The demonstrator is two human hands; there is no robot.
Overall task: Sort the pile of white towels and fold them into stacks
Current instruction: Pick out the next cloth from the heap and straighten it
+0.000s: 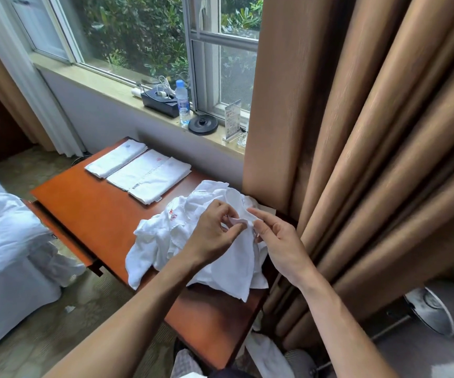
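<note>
From the head view, what writing there is stays out of reach. A red stitched mark shows on the pile of white towels (163, 238), too blurred to read. Among the three folded towels (149, 173), the middle one carries a small red mark and the far-left one a bluish one, and neither is legible. The water bottle (183, 102) on the window sill (106, 85) has a pale label, and the card stand (232, 118) beside the black round base (203, 124) is printed, though the print is too small to make out.

The pile lies rumpled and loose at the right side of the orange-brown table (97, 214), hard against the brown curtain (356, 132), with one corner drooping over the near edge. The folded towels lie flat in a neat row at the table's far left, edges touching.

Both hands are over the pile. The left hand (215, 230) has its fingers curled, pinching a fold of the top towel (234, 266). The right hand (277, 238) pinches the same fold just beside it (its forefinger sticks out straight). The cloth hangs slack below them. A bed with white linen (2, 241) stands at the left.
</note>
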